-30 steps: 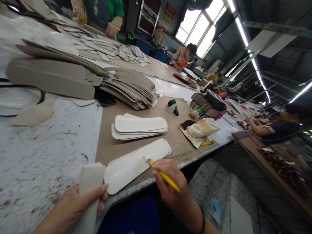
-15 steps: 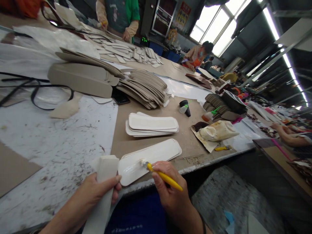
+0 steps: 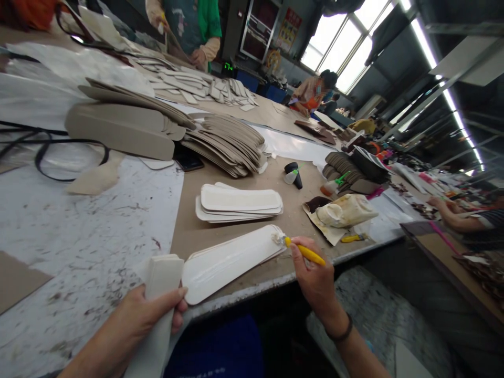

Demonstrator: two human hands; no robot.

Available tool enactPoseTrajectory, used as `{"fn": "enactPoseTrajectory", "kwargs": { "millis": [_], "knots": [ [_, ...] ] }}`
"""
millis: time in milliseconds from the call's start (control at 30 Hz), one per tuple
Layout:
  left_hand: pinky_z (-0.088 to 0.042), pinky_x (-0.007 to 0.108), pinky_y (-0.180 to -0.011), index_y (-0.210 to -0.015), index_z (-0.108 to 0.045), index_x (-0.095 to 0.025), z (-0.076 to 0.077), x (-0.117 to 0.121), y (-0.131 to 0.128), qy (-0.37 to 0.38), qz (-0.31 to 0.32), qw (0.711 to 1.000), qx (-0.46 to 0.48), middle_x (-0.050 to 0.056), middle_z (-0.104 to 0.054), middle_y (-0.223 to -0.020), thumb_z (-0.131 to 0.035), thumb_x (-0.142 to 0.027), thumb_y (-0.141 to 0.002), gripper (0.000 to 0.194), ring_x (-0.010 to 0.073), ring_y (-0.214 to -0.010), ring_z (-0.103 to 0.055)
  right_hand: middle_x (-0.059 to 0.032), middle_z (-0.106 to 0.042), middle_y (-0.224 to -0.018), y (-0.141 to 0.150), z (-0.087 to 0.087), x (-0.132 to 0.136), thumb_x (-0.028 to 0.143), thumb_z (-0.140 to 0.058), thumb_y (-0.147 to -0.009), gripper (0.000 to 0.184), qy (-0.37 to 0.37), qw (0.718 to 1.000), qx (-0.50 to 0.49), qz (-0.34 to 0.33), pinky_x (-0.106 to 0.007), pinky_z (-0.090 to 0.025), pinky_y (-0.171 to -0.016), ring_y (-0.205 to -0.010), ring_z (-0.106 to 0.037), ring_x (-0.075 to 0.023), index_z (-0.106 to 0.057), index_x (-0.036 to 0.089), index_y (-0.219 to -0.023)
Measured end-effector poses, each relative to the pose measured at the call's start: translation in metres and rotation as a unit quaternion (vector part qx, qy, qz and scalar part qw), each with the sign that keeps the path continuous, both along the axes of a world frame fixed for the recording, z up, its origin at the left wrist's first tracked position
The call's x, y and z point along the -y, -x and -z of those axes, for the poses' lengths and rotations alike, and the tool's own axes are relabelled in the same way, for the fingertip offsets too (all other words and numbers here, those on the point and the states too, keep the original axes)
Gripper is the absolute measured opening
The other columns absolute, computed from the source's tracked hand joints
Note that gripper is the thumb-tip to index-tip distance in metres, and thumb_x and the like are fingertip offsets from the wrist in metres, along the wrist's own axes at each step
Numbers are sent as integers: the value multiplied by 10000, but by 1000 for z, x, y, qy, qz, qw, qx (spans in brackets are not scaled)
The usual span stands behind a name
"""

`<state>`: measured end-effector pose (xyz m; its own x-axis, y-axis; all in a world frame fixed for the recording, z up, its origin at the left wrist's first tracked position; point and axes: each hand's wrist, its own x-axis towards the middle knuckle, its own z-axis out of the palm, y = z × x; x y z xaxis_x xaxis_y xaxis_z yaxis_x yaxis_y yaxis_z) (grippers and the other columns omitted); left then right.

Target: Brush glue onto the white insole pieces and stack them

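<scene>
Our left hand (image 3: 151, 312) is closed around a bundle of pale strips (image 3: 163, 278), its fingertips near the rounded end of the glossy white panel (image 3: 232, 262). That panel lies slantwise at the table's (image 3: 220, 296) front edge, below a stack of white pieces (image 3: 240, 202). At its far end, our right hand (image 3: 313, 270), fingers curled shut around the yellow brush (image 3: 307, 253), holds the bristles against it.
</scene>
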<state>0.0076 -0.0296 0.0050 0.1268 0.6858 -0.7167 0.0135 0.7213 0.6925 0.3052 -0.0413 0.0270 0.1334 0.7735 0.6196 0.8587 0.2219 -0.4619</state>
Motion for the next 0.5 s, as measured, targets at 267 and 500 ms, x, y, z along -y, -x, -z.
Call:
{"fn": "enactPoseTrajectory", "kwargs": {
  "millis": [267, 500],
  "knots": [
    [-411, 233, -487, -574, -633, -181, -7, -2, 2, -20, -28, 999, -6, 8, -626, -471, -844, -541, -541, 419, 142, -473, -539, -75, -714, -857, 2, -18, 0, 256, -552, -942, 120, -16, 999, 28, -21, -393, -587, -783, -834, -695, -234, -662, 218, -912],
    [-471, 249, -533, -777, -660, -175, -29, 2, 19, -48, -76, 992, 86, -10, -656, -632, -779, -510, -643, 380, 133, -530, -568, -48, -666, -833, 32, -37, 1, 310, -481, -991, 191, 43, 990, -86, -99, -324, -544, -750, -840, -677, -215, -628, 228, -902]
  ]
}}
